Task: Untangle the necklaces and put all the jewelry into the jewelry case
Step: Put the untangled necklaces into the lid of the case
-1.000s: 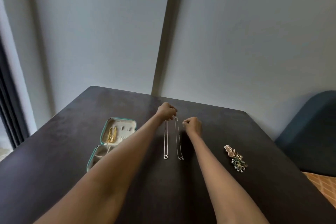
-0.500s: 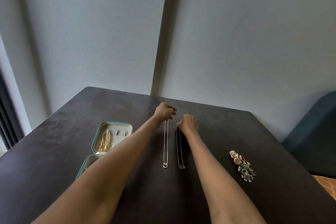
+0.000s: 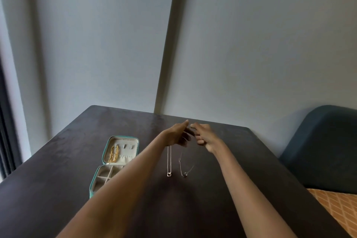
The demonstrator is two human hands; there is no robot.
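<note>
My left hand point(image 3: 177, 135) and my right hand point(image 3: 205, 137) are raised over the far middle of the dark table point(image 3: 58, 160), fingertips almost touching. A thin silver necklace point(image 3: 184, 174) with a small round pendant sags between them, one strand rising toward each hand. The chain is too fine to follow into the fingers. A second silver necklace point(image 3: 169, 162) lies straight on the table under my left hand, its ring pendant nearest me. The teal jewelry case point(image 3: 90, 189) stands open at the left, a gold chain point(image 3: 114, 153) in its lid. My left forearm hides part of its base.
A dark blue upholstered chair point(image 3: 318, 147) stands to the right of the table, with an orange patterned surface point(image 3: 338, 205) below it. A grey wall runs close behind the table's far edge. A dark window frame is at the far left.
Both hands have lifted off the table and come together. The right-hand necklace, which lay straight, now hangs loose and bent. The pile of small jewelry at the right is now out of sight.
</note>
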